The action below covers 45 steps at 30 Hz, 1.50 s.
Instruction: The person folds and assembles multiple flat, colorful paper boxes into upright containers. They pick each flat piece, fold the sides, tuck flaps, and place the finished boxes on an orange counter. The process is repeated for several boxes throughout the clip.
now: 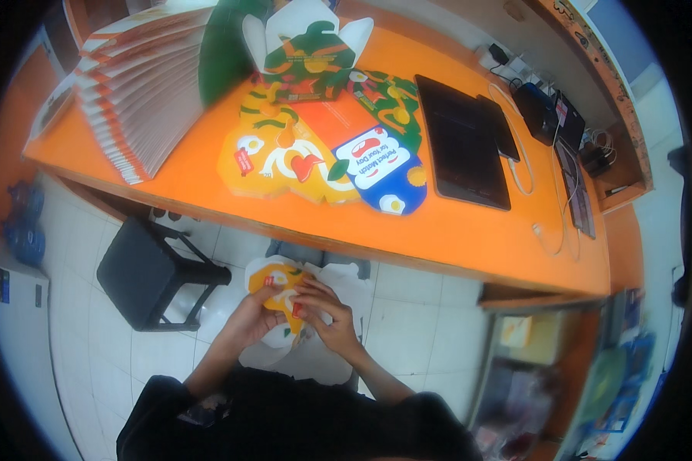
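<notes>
Low in front of me, over my lap, a yellow printed cardboard box blank [279, 275] with white flaps lies between my two hands. My left hand [252, 316] grips its left side, thumb on the printed face. From the right, my right hand [329, 316] has its fingers curled over the other edge near a small red patch. The blank's underside and some fingertips are hidden. On the orange table [346, 230] ahead are flat printed pieces: a yellow one [242, 173], a blue one [400, 188] and a green one [396, 107]. Behind them stands a partly folded green box [311, 58] with white flaps.
A tall stack of folded cardboard [142, 92] leans at the table's left. To the right lie a black tablet [465, 146], a smaller dark device [498, 127] and white cables [527, 165]. Below the table edge, a black stool [150, 269] stands left; shelves [527, 384] are at right.
</notes>
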Each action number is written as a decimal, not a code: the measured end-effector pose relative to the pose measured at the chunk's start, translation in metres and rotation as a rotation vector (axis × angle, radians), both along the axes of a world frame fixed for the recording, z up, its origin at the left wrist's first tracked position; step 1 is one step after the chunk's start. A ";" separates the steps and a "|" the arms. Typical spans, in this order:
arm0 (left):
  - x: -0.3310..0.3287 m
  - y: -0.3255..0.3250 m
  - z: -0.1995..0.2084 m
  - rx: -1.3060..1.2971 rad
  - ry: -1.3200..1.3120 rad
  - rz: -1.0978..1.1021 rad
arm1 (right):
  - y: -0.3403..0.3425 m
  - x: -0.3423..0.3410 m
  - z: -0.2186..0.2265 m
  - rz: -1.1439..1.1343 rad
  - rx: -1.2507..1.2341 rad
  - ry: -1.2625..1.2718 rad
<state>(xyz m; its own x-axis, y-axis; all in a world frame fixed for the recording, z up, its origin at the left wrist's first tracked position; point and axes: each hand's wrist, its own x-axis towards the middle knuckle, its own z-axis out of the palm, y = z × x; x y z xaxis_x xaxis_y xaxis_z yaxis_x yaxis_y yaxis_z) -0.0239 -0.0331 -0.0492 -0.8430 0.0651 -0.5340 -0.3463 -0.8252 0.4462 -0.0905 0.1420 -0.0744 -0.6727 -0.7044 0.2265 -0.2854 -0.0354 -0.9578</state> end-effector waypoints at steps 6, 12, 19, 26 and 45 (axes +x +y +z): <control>0.005 0.007 -0.013 0.144 0.032 0.042 | 0.003 0.000 0.005 0.085 0.047 0.201; 0.007 0.019 0.012 -0.260 0.382 -0.223 | -0.002 -0.003 0.010 -0.209 -0.101 -0.115; -0.003 0.036 0.040 -1.009 0.524 -0.327 | -0.004 -0.004 0.008 -0.333 -0.116 -0.165; -0.002 0.010 0.051 -1.097 0.515 -0.591 | 0.017 -0.006 0.016 -0.172 -0.035 -0.215; -0.006 0.023 0.073 -1.329 0.247 -0.237 | 0.017 -0.010 0.052 -0.324 -0.024 -0.257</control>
<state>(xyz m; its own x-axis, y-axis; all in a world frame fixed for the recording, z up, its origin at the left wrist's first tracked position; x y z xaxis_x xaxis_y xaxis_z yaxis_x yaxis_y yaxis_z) -0.0295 -0.0097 0.0236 -0.9648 -0.2187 -0.1458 -0.2146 0.3354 0.9173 -0.1010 0.1586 -0.0223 -0.8956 -0.4434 0.0356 -0.0368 -0.0060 -0.9993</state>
